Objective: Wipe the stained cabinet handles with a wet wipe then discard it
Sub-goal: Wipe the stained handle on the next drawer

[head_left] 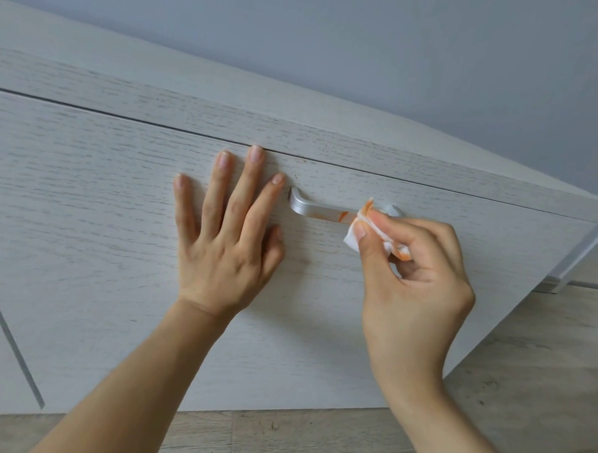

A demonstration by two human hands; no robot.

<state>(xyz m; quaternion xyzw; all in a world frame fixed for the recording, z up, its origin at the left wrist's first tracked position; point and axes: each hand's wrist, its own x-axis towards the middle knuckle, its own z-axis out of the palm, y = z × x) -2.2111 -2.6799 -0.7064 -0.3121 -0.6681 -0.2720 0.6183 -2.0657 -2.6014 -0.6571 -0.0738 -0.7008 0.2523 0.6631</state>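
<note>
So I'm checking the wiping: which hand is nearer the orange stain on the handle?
Right. The right hand pinches the wipe against the handle, right beside the stain. The left hand lies flat on the door, past the handle's far end.

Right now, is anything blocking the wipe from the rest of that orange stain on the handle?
Nothing visible. The right hand presses the wet wipe against the handle, beside the remaining orange stain.

1. Cabinet door (101, 207): pale whitewashed wood grain, matt, faintly textured.
2. Handle (315, 210): brushed silver metal, satin sheen, orange smear.
3. Wet wipe (353, 239) in my grip: soft white cloth, orange-stained.
4. Floor (300, 435): grey wood-look planks, matt.
</note>
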